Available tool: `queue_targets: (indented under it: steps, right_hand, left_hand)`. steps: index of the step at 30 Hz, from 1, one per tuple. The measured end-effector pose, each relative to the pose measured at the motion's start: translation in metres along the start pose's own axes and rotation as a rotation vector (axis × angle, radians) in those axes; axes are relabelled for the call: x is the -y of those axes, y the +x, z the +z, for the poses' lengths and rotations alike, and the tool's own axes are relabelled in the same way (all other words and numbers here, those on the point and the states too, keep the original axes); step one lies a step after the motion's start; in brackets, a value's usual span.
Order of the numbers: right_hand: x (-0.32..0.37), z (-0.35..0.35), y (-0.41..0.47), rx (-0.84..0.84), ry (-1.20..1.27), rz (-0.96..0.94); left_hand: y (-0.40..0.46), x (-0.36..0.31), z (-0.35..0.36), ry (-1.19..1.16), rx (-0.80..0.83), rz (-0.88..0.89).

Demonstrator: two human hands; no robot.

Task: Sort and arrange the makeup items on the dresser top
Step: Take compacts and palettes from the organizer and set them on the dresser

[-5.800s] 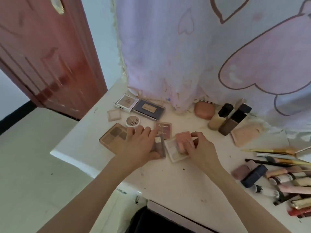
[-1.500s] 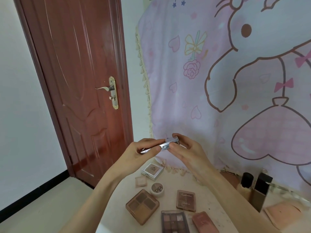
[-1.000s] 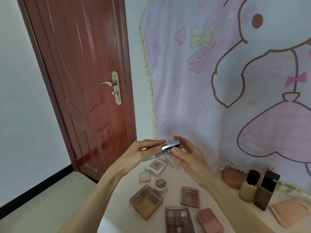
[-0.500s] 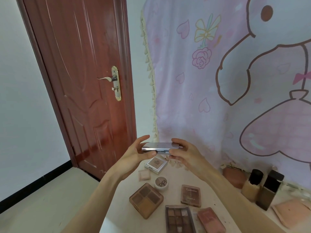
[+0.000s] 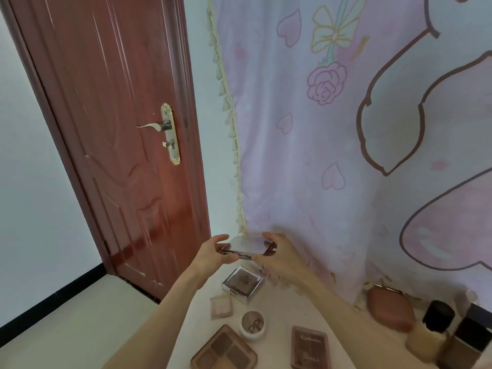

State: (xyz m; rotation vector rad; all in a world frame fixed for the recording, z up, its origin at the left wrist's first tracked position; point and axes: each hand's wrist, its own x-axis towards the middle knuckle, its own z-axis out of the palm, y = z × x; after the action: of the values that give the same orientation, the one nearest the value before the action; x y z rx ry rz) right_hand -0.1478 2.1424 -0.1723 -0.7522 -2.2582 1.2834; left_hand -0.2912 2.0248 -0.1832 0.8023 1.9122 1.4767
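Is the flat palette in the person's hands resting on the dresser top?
No. Both hands, left and right, hold the flat palette in the air above the dresser top.

The flat palette point(image 5: 246, 245), lifted from the dresser top point(image 5: 282, 310), is now held closed and level between the left hand point(image 5: 213, 255) and right hand point(image 5: 279, 258).

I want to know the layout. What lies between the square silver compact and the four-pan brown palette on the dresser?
In the head view, the small pale square pan and the round jar lie between the silver compact and the brown palette.
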Motion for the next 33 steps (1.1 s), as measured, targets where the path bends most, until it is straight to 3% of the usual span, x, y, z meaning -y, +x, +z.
queue_targets:
  steps: [6, 12, 17, 33]
  right_hand:
    - [-0.038, 0.018, 0.032, 0.060, 0.067, 0.055]
    - [-0.054, 0.032, 0.053, -0.003, 0.030, 0.067]
    - [-0.055, 0.037, 0.059, -0.054, -0.137, -0.005]
    - [-0.058, 0.033, 0.065, -0.229, -0.040, 0.045]
  left_hand:
    - [0.037, 0.028, 0.006, 0.107, -0.018, 0.029]
    - [0.058, 0.046, 0.005, 0.248, -0.050, 0.058]
    - [0.065, 0.057, 0.001, 0.324, -0.095, 0.097]
    - [0.068, 0.070, -0.005, 0.493, -0.159, 0.032]
